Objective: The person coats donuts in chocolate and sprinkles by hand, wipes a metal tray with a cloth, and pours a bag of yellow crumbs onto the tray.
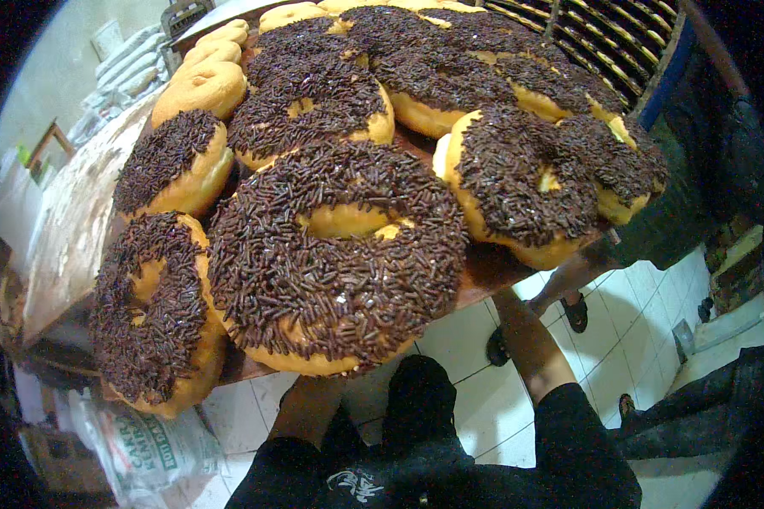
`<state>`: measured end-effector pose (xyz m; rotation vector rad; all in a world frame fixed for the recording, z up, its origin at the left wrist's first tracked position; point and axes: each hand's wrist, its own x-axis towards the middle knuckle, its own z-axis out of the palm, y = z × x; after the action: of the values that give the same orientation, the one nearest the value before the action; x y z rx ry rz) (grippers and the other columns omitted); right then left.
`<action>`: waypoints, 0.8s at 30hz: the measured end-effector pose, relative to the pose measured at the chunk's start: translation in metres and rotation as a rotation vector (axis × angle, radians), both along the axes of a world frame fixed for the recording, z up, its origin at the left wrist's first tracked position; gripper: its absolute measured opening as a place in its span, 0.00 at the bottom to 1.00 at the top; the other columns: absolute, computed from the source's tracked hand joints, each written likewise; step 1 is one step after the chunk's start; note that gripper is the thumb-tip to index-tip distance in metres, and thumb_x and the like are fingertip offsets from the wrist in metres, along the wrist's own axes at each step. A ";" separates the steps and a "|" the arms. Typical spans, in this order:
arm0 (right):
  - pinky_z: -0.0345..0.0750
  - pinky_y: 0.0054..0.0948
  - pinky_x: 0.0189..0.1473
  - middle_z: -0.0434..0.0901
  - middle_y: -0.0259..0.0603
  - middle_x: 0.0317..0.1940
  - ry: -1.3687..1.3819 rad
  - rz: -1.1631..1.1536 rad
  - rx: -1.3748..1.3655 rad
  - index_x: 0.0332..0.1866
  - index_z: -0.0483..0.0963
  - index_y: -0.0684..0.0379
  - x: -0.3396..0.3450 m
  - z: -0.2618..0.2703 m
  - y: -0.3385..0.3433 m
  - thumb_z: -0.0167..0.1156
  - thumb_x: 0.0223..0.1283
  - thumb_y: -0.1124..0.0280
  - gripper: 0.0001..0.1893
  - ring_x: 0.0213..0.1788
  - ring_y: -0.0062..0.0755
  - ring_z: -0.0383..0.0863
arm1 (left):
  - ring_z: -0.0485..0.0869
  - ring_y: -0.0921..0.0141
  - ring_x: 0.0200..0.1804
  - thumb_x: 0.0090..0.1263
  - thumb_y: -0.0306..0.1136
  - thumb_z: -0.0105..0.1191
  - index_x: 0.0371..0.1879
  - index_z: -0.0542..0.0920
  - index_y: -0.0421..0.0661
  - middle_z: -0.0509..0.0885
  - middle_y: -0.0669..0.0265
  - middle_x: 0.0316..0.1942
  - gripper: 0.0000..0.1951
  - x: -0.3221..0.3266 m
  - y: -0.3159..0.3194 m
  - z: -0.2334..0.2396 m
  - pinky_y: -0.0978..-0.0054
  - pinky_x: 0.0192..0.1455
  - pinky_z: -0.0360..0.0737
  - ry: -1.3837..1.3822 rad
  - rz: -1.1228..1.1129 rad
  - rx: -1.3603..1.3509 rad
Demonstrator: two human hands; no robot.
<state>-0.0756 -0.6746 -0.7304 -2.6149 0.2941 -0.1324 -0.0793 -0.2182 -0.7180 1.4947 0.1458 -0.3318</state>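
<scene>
A dark board (493,277) spans the upper half, loaded with ring doughnuts covered in chocolate sprinkles. The largest doughnut (433,267) lies at the near edge, with another sprinkled doughnut (159,375) beside it at the left and one (528,184) at the right. Plain golden doughnuts (200,89) line the far left. My left forearm (309,407) and my right forearm (538,356) come out of black sleeves and run up to the board's near edge. Both hands are out of view, hidden behind or beneath the board, so their grip is not visible.
A slatted rack (605,44) with a blue side stands at the upper right. A worn, pale surface (83,210) lies left, with stacked wrapped goods (127,63) beyond. A printed plastic bag (153,452) is at lower left. Another person's sandalled foot (574,312) rests on the tiled floor (496,407).
</scene>
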 end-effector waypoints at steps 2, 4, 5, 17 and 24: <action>0.70 0.42 0.66 0.76 0.48 0.61 0.005 0.002 -0.004 0.67 0.67 0.57 -0.009 -0.002 -0.004 0.56 0.71 0.64 0.22 0.66 0.45 0.70 | 0.84 0.59 0.40 0.76 0.54 0.45 0.56 0.76 0.46 0.83 0.62 0.47 0.24 -0.010 0.009 -0.001 0.58 0.43 0.82 0.018 0.005 0.000; 0.70 0.42 0.66 0.76 0.48 0.62 0.008 -0.001 -0.008 0.67 0.67 0.56 -0.016 -0.004 -0.007 0.56 0.71 0.64 0.22 0.66 0.45 0.70 | 0.84 0.59 0.40 0.76 0.54 0.44 0.56 0.76 0.46 0.83 0.62 0.48 0.24 -0.015 0.015 -0.001 0.58 0.43 0.82 0.036 0.011 -0.008; 0.70 0.42 0.66 0.75 0.48 0.62 0.014 -0.003 -0.012 0.67 0.67 0.56 -0.020 -0.006 -0.009 0.56 0.71 0.64 0.22 0.67 0.45 0.70 | 0.84 0.59 0.40 0.76 0.54 0.44 0.56 0.76 0.46 0.83 0.62 0.48 0.24 -0.019 0.016 -0.002 0.58 0.43 0.82 0.046 0.011 -0.013; 0.70 0.42 0.69 0.75 0.49 0.64 -0.139 0.081 -0.313 0.69 0.66 0.55 -0.013 -0.032 -0.005 0.56 0.71 0.65 0.24 0.70 0.45 0.69 | 0.84 0.59 0.41 0.78 0.54 0.42 0.57 0.75 0.48 0.83 0.63 0.51 0.23 0.010 -0.081 -0.109 0.58 0.42 0.82 0.301 0.259 -0.523; 0.81 0.40 0.39 0.79 0.48 0.50 -0.061 -0.173 0.720 0.58 0.72 0.62 -0.251 -0.062 0.025 0.51 0.71 0.64 0.17 0.44 0.37 0.84 | 0.84 0.63 0.47 0.76 0.62 0.38 0.60 0.73 0.50 0.84 0.60 0.51 0.29 -0.009 0.030 -0.162 0.55 0.51 0.79 0.481 0.558 -0.528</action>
<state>-0.3263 -0.6499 -0.7922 -1.8686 0.4500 -0.1339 -0.0887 -0.1879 -0.8805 0.7852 0.7813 -0.2433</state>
